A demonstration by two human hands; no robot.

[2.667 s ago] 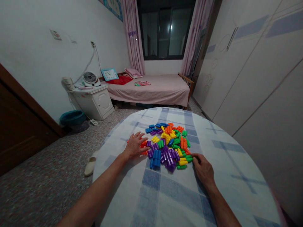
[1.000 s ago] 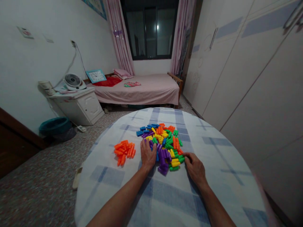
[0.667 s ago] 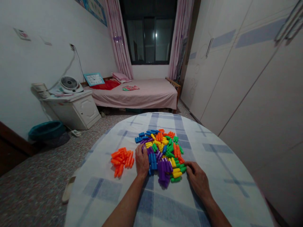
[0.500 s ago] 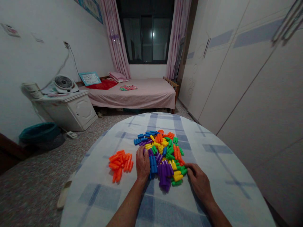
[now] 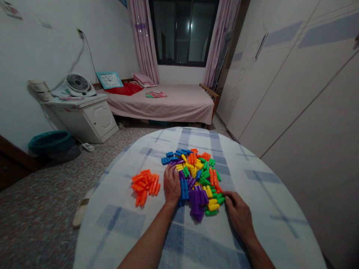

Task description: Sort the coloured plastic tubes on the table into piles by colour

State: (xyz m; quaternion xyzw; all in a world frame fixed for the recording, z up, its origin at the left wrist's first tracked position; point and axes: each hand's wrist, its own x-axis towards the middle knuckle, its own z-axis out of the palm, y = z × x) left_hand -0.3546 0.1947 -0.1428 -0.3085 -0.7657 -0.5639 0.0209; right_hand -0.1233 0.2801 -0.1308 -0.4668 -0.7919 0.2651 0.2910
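Left hand (image 5: 172, 185), right hand (image 5: 239, 212) flanking multicoloured pieces (image 5: 192, 182)

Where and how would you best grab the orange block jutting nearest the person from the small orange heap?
Probably pinch the front orange block by its near end, across its long sides, coming from the near side: that end juts out onto the tablecloth, while the far end lies by other orange blocks.
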